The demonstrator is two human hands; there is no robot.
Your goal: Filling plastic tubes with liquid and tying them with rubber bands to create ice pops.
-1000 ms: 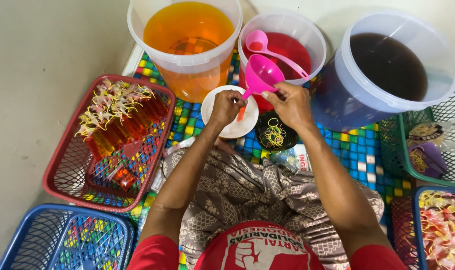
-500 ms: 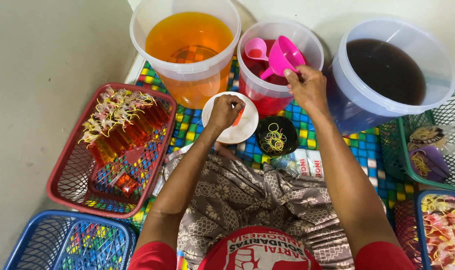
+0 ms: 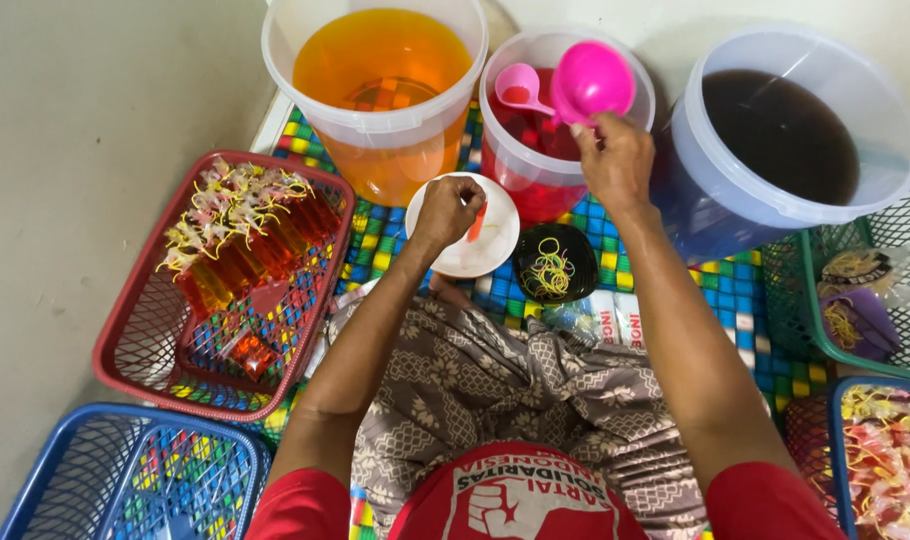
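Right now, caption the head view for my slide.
Right hand holds pink funnel over red bucket; left hand holds small bag over white plate.

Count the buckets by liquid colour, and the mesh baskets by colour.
Orange-liquid bucket: 1
Red-liquid bucket: 1
Dark-liquid bucket: 1
Red basket: 1
Blue baskets: 2
Green basket: 1
Total: 7

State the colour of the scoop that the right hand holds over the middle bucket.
Bright pink: the scoop in the right hand, seen best in the head view.
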